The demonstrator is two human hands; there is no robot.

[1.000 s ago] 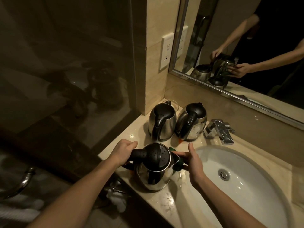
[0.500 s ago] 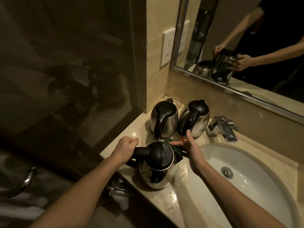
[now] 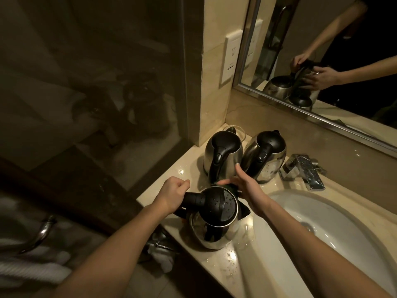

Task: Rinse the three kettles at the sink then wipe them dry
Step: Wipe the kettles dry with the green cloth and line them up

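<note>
1. Dim bathroom: a beige marble counter (image 3: 187,166) runs under a big wall mirror (image 3: 322,50).
2. Main thing is a rounded stainless steel kettle with a black lid (image 3: 214,222), call it the near kettle. It stands at the counter's front edge, just left of the white oval sink basin (image 3: 354,211). Droplets bead on its lid and there are wet patches on the counter beside it.
3. Left hand (image 3: 171,193) is wrapped tight round its black handle (image 3: 193,200), steadying it.
4. Right hand (image 3: 247,186) lies over a dark green cloth (image 3: 233,188) at the kettle's far side. The fingers look mostly straight with the thumb up, so it's pressing the cloth on rather than clutching it, far as I can tell.
5. I'd call this the wipe-dry step on this kettle, not rinsing. No water running that I can see.
6. Behind it two more steel kettles with black lids stand side by side: left rear kettle (image 3: 223,155) and right rear kettle (image 3: 266,155). A chrome tap (image 3: 305,171) sits just right of them.
7. My guess for the next move: sweep the cloth round the body and over that beaded lid, turning the kettle by the handle. Wet steel's probably slick and the edge is close, so the left grip wants to be firm.
</note>
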